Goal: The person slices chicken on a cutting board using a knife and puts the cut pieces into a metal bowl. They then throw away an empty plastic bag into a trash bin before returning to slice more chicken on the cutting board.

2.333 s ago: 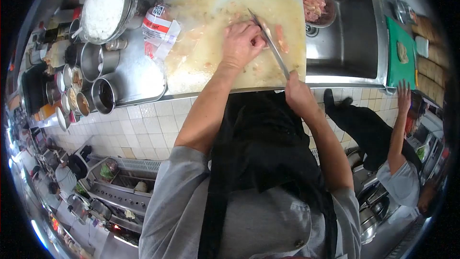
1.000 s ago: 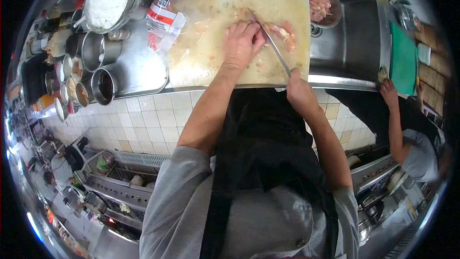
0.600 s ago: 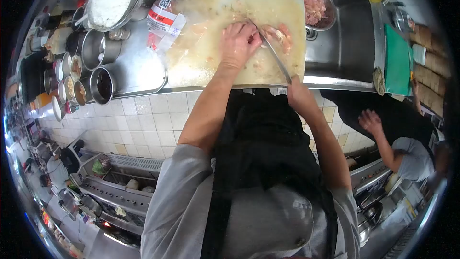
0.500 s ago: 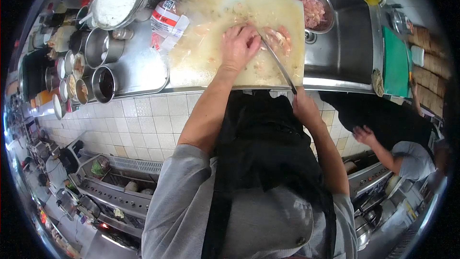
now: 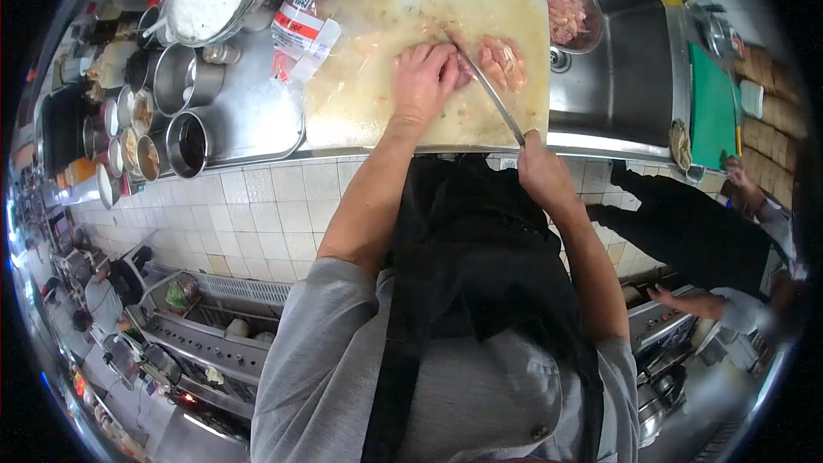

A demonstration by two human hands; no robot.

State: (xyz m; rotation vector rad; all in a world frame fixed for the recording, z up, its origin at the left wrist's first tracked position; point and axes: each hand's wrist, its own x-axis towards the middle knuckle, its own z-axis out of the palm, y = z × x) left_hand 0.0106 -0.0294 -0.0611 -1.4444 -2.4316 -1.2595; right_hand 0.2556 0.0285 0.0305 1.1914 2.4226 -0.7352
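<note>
Grey shirt, under a black apron: worn by the person, nearest.
Right hand: wrapped round the handle of a knife, near the board's front edge. Blade slants away to the left, tip farther off than the left fingers.
Left hand: fingers bent, holding a piece of raw meat down on the board; piece mostly hidden by the hand.
Cutting board: large, yellowish, wet, flecked with scraps.
Cut meat: pink, heaped loosely on the board, right of the blade.
Plastic package: red-and-white label, at the board's left side.
Metal bowl: filled with raw meat pieces, in the sink, right of the board's far end.
Green board: well apart, beyond the sink; a co-worker's hand near it.
</note>
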